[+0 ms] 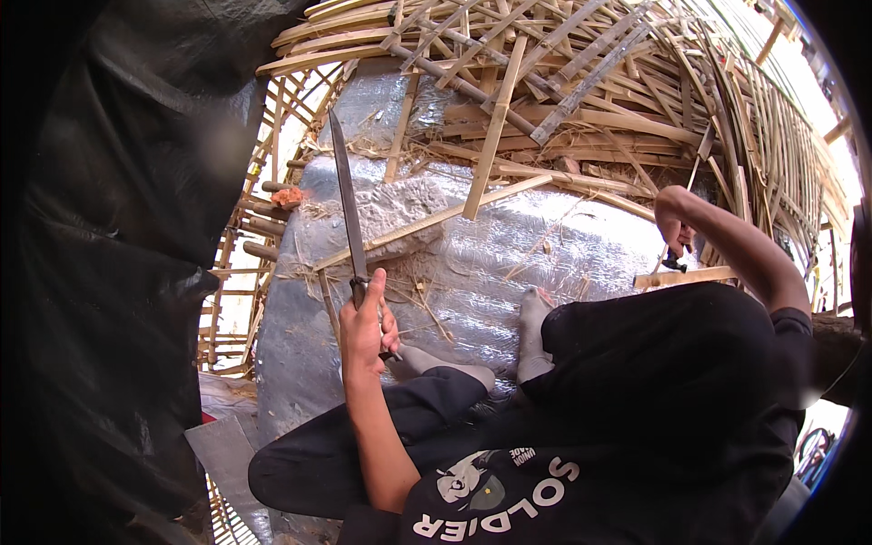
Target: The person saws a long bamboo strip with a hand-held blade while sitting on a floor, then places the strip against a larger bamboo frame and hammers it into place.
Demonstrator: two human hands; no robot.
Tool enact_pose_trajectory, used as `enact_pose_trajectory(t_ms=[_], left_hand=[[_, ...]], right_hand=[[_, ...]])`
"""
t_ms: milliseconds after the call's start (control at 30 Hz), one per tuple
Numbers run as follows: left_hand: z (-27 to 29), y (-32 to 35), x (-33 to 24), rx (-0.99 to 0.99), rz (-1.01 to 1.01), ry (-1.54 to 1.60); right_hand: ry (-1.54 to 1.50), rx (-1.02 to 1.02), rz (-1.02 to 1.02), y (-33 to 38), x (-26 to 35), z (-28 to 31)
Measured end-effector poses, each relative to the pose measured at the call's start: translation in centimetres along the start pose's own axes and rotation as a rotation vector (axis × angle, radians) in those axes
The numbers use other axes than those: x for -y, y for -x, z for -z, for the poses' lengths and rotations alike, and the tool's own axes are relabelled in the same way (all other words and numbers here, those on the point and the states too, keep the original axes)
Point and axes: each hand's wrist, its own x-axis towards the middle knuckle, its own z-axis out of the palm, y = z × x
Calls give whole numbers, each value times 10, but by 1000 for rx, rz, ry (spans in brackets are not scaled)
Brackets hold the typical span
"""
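My left hand grips the handle of a long, narrow knife, whose blade points up and away over the silver mat. My right hand reaches out to the right, fingers curled around a thin bamboo strip that rises toward the pile. A small dark end shows just under that fist. A flat bamboo slat lies below the right hand, by my knee. My socked feet rest on the mat between the hands.
A big tangled pile of split bamboo strips fills the far side. One long slat lies across the mat. Black plastic sheeting hangs at the left, with a bamboo lattice beside it. Straw scraps litter the mat.
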Motion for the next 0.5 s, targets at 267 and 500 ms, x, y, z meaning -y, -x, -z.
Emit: enact_pose_trajectory(t_ms=[267,500], left_hand=[[2,22,-7,101,-8,97],[-10,30,0,160,-47,81]], right_hand=[[-1456,-96,1329,45,-69,-57],[-974,-638,586,59,-40,-36]])
